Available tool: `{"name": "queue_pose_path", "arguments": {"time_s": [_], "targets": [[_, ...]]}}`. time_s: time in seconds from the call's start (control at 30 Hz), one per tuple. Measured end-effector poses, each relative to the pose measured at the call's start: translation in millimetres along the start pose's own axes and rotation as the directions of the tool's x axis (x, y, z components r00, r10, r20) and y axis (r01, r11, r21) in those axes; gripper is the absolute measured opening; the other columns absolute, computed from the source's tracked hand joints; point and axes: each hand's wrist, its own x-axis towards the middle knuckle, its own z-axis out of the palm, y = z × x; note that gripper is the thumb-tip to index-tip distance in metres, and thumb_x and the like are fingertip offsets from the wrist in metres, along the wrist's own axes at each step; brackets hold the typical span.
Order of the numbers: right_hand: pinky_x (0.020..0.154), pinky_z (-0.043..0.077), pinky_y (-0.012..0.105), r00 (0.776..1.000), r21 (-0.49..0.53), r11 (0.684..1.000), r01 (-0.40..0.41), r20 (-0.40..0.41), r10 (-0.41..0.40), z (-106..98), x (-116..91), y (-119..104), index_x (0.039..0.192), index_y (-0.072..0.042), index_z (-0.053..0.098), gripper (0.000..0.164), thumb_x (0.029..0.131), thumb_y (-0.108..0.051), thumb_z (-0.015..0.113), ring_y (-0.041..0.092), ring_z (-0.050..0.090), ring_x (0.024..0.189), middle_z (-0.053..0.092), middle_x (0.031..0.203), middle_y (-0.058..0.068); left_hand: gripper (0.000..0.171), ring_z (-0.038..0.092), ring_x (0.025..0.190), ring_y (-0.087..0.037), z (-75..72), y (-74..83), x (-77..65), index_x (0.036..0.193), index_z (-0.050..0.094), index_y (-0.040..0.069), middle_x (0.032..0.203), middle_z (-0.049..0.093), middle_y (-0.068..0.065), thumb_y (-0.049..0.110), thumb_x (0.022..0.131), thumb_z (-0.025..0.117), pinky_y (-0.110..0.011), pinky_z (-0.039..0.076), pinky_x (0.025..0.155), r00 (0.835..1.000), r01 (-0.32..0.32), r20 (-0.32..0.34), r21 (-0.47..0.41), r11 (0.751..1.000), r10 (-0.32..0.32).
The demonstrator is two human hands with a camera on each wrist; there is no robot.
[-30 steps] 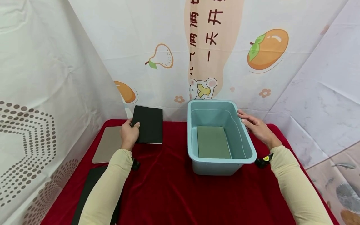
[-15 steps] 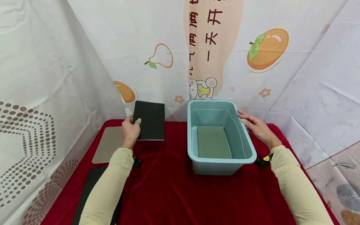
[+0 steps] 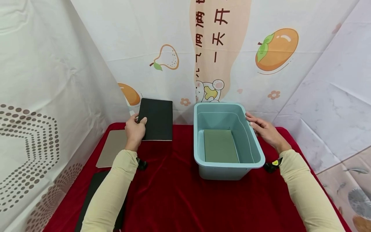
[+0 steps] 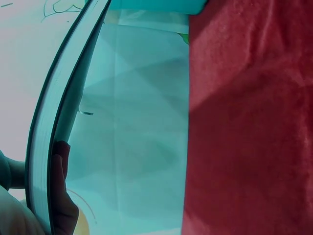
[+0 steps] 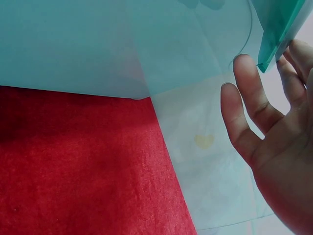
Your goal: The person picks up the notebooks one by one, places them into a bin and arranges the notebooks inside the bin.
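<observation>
My left hand (image 3: 135,132) pinches a black notebook (image 3: 157,120) by its left edge, thumb on the front cover. The notebook is held up off the table, left of a light blue plastic bin (image 3: 229,165). In the left wrist view its white page edges (image 4: 46,137) show between dark covers, with fingers (image 4: 62,196) behind. A grey-green notebook (image 3: 220,146) lies flat on the bin's floor. My right hand (image 3: 266,132) rests at the bin's right rim. Seen from the right wrist, its fingers are spread and fairly straight beside the bin's rim (image 5: 281,34).
A grey-beige notebook (image 3: 111,149) lies on the red cloth (image 3: 174,193) at the left. Nearer, another black item (image 3: 94,190), flat, is partly hidden under the left sleeve. A printed white curtain (image 3: 127,38) closes off the back and sides.
My left hand has raised the black notebook and moved it slightly right, away from the table. The right hand and the bin stay in place.
</observation>
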Motion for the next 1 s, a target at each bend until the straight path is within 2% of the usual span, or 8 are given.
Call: {"name": "queue_pose_path", "arguments": {"time_s": [0.33,0.6,0.83,1.0], "targets": [[0.077,0.055,0.018,1.000,-0.012,1.000,-0.006,-0.002,0.006,-1,1,-1,0.155,-0.005,0.042,0.049,0.110,-0.023,0.047,-0.004,0.060,0.106,0.029,0.169,-0.005,0.050,0.064,0.104,-0.034,0.1,18.2,-5.0,0.152,0.050,0.017,0.133,0.061,-0.018,0.028,0.103,0.060,-0.046,0.056,0.091,0.999,0.012,0.038,-0.072,0.997,-0.009],[0.076,0.055,0.019,1.000,0.000,1.000,-0.017,-0.004,0.017,0,1,1,0.155,-0.005,0.042,0.049,0.110,-0.022,0.047,-0.005,0.060,0.106,0.028,0.170,-0.002,0.048,0.064,0.100,-0.029,2.3,34.5,-9.0,0.150,0.053,0.018,0.131,0.059,-0.018,0.024,0.102,0.062,-0.040,0.057,0.086,0.999,-0.021,0.045,-0.135,0.991,0.028],[0.077,0.055,0.019,1.000,-0.006,1.000,-0.018,-0.008,0.018,-1,2,1,0.155,-0.007,0.043,0.049,0.110,-0.024,0.047,-0.007,0.058,0.112,0.028,0.170,-0.003,0.052,0.062,0.104,-0.028,3.3,46.0,-14.7,0.152,0.049,0.018,0.137,0.057,-0.017,0.025,0.103,0.062,-0.042,0.056,0.092,0.997,-0.002,0.075,-0.172,0.985,0.016],[0.076,0.055,0.019,1.000,-0.008,1.000,-0.004,0.005,0.004,-2,2,1,0.155,-0.004,0.042,0.048,0.110,-0.021,0.046,-0.005,0.059,0.108,0.027,0.170,0.000,0.053,0.064,0.105,-0.028,4.2,50.9,-17.3,0.153,0.048,0.019,0.138,0.057,-0.017,0.027,0.102,0.062,-0.045,0.057,0.095,0.995,0.023,0.104,-0.197,0.980,-0.002]]}}
